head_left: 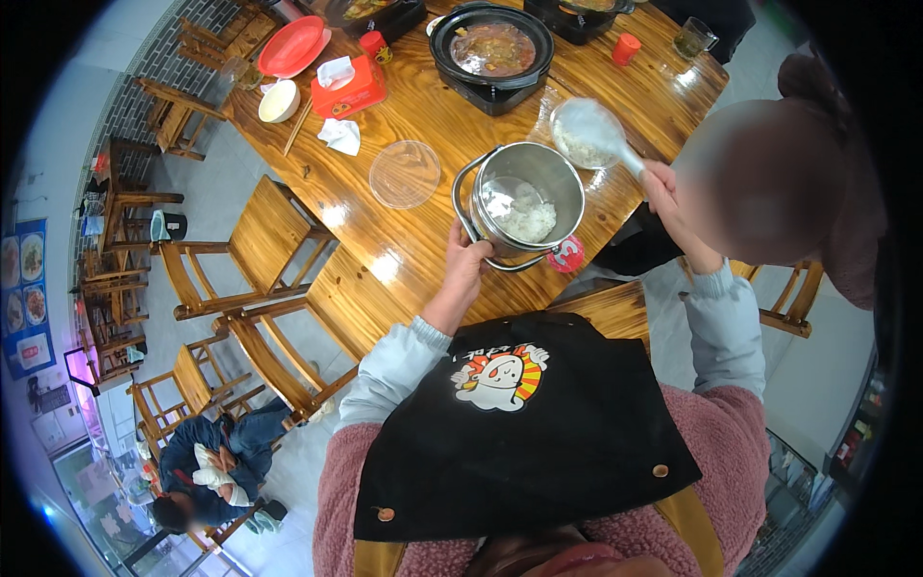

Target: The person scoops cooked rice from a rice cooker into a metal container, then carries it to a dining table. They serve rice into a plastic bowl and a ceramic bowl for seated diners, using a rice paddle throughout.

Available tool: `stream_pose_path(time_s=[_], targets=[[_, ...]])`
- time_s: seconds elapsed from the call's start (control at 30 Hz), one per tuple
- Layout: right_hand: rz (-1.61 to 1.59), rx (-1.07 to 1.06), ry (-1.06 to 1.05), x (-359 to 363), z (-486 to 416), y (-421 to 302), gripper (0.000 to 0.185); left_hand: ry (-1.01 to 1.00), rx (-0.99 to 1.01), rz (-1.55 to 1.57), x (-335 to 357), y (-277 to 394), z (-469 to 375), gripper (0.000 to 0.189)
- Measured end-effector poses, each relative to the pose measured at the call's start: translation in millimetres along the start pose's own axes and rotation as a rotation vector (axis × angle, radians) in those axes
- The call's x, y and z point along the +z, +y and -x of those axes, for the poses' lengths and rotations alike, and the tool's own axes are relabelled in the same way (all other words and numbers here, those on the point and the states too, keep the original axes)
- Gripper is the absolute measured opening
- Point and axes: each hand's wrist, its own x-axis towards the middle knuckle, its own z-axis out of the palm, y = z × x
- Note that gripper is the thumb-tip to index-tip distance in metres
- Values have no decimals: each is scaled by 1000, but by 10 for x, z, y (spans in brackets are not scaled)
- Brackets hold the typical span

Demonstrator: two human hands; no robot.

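Observation:
My left hand [465, 263] grips the near left side of a metal pail [570, 173] at its bail handle. The pail tilts towards me, with a lump of white cooked rice [530, 218] at its bottom. In my right hand [660, 187] is a pale rice paddle [595, 122], its blade blurred. The blade is over a clear plastic bowl [613, 159] of rice, partly hiding it; whether they touch I cannot tell. A round clear plastic lid or dish [404, 174] lies left of the pail. Partly under the pail is a red round tag [566, 254].
Black hot pots [492, 79] stand along the table's far side. Near them are a red tissue box [349, 88], a white bowl [279, 101], chopsticks [298, 128], red plates [291, 45] and a glass mug [694, 40]. A person [771, 180] sits close at right. Wooden chairs [270, 227] flank the left.

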Motion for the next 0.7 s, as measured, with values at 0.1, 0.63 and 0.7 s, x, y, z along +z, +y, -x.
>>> stream_pose_path(time_s=[0.1,0.63,0.7], targets=[[8,7,-258,138,143,-344,23,5,-2,-13,13,-18,-21,70],[-666,765,122,489,-460,1318,27,26,42,154,-404,113,179,58],[-649,702,73,555,-562,1452,31,49,22,146,-511,142,233,56]])
